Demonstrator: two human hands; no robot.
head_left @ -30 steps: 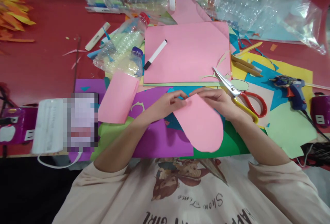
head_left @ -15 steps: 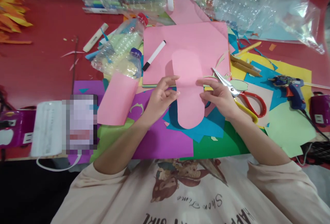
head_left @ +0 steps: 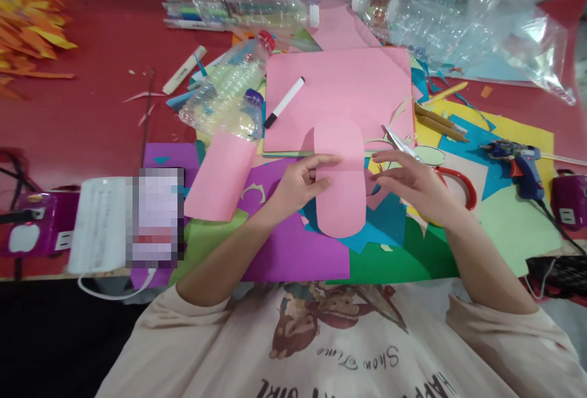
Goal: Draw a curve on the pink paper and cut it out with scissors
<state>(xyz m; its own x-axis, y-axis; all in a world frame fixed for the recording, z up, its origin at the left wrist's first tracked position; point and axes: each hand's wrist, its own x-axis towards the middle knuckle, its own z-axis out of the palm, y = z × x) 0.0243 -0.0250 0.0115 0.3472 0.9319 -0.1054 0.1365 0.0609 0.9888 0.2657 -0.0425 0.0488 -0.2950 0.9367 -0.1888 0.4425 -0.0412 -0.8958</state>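
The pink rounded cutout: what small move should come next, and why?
I'd probably bring the right hand in to pinch the right edge of the pink rounded cutout. Only the left hand grips it, from the left near the crease across its middle, while the right hand's fingers are spread just off that edge.

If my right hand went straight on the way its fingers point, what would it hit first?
Your right hand would likely meet the pink rounded paper first, though depth is unclear.

reads "show time", "happ" and "girl" on the shirt [head_left: 339, 358]; shows a white apple sign [head_left: 24, 238] on the left-hand purple box [head_left: 52, 222]
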